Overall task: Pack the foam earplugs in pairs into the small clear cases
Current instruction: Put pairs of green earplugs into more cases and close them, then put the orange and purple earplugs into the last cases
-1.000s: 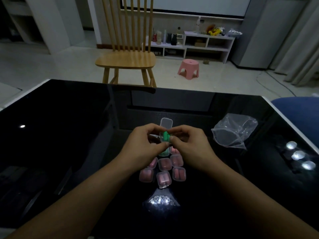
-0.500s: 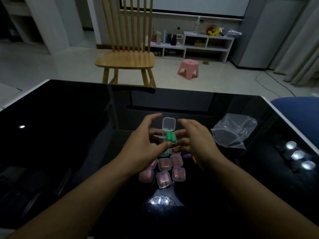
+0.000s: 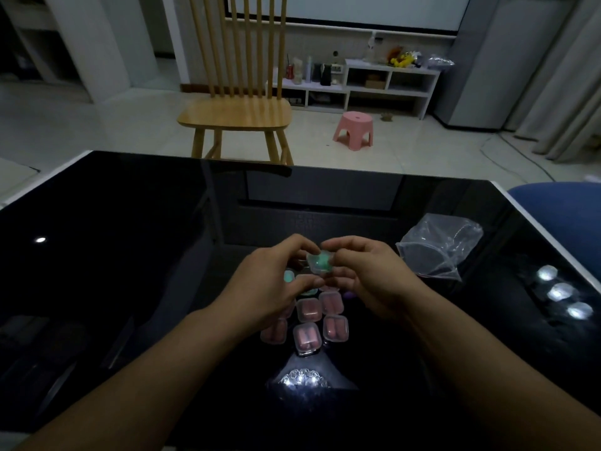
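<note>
My left hand (image 3: 270, 284) and right hand (image 3: 367, 281) hide part of the filled cases (image 3: 307, 323) on the table (image 3: 130, 255). Both pinch the clear case (image 3: 320, 262) holding green earplugs (image 3: 323, 260); its lid, open earlier, now looks closed.

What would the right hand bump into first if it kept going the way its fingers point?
The right hand points leftward, so almost at once it meets the clear case it pinches, then the left hand beyond. Depth is hard to judge.

Glossy black table (image 3: 130, 255), clear plastic case (image 3: 320, 262), crinkled plastic bag (image 3: 439, 249)
</note>
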